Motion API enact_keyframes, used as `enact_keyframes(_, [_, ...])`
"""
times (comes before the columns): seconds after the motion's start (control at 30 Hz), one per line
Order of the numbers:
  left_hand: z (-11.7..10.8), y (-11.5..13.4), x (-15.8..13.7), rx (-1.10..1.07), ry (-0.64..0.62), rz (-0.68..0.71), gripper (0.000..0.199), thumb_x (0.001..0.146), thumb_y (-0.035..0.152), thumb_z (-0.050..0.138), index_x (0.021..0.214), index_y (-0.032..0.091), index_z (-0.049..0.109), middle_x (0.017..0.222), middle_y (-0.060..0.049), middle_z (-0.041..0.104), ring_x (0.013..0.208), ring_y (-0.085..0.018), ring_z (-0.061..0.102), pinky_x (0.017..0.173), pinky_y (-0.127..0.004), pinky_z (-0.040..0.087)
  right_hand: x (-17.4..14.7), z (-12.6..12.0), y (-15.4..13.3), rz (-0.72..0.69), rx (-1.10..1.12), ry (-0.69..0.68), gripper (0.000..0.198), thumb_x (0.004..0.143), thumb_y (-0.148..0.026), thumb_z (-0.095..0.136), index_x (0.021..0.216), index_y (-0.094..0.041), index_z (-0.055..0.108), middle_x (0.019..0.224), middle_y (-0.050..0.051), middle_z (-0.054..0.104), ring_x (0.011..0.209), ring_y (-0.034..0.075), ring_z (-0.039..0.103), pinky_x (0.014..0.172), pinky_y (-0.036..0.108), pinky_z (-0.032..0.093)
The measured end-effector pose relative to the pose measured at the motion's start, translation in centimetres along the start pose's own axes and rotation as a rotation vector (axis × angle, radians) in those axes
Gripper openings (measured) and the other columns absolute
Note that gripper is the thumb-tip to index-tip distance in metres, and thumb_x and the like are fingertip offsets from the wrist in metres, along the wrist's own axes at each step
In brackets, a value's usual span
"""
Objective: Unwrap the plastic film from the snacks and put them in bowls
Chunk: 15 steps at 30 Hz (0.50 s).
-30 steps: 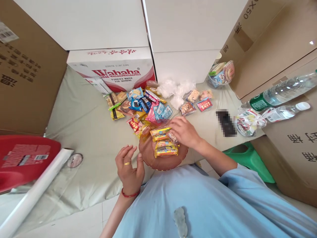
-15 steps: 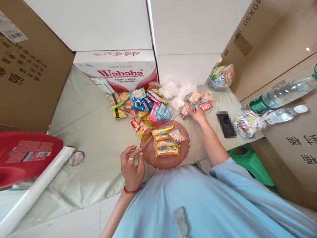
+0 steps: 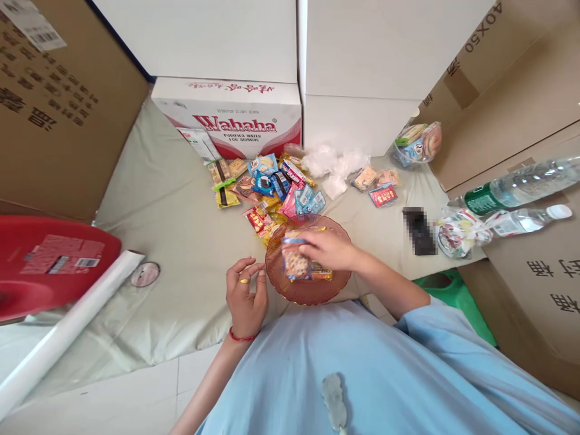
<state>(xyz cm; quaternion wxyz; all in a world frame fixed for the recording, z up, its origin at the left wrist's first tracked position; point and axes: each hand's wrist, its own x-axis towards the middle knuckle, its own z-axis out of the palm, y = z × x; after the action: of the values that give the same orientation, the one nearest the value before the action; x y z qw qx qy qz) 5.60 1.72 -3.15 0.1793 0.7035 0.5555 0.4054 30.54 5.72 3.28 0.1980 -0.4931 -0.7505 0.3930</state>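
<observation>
My right hand (image 3: 328, 249) is closed on a clear-and-brown wrapped snack packet (image 3: 296, 261) with a nutty, oat-like filling, held over the pinkish-brown ribbed glass plate (image 3: 312, 295). Beneath it on the plate lie yellow snack packets (image 3: 322, 273), mostly covered by the hand and the held packet. My left hand (image 3: 247, 296), with a ring and a red cord at the wrist, rests by the plate's left rim. Its fingers are bent and apart, holding nothing. Behind the plate spreads a heap of colourful wrapped snacks (image 3: 272, 184).
Crumpled clear plastic bags (image 3: 335, 169) and a few packets (image 3: 383, 194) lie back right. A bowl of snacks (image 3: 415, 145), a phone (image 3: 420, 231) and two bottles (image 3: 512, 186) stand or lie right. A Wahaha carton (image 3: 235, 124) is behind; a white roll (image 3: 72, 332) lies left.
My right hand has lifted the oat-like snack packet from the back right and brought it left over the plate. My left hand stays by the rim. The view has shifted slightly.
</observation>
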Motion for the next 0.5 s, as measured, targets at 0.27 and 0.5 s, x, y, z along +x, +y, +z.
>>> enact_keyframes(0.27, [-1.1,-0.9,-0.3,0.027,0.080,-0.079,0.016,0.099,0.028,0.057,0.110,0.021,0.065,0.120,-0.012,0.061,0.121,-0.026,0.061,0.106,-0.050,0.051,1.7,4.3,-1.9,-0.039,-0.576,0.142,0.025,0.106,-0.026,0.048,0.118,-0.019,0.069,0.127,0.014,0.068,0.113,0.028,0.058,0.094,0.041,0.051])
enact_keyframes(0.5, [-0.5,-4.7,-3.2,0.085,0.022,-0.173,0.018,0.098,0.032,0.056,0.105,0.020,0.068,0.113,-0.012,0.063,0.114,-0.026,0.062,0.100,-0.047,0.053,-3.1,-10.0,10.6,0.644,-0.394,1.008,0.044,0.105,-0.042,0.040,0.130,-0.014,0.063,0.127,0.020,0.065,0.126,0.034,0.055,0.108,0.050,0.042])
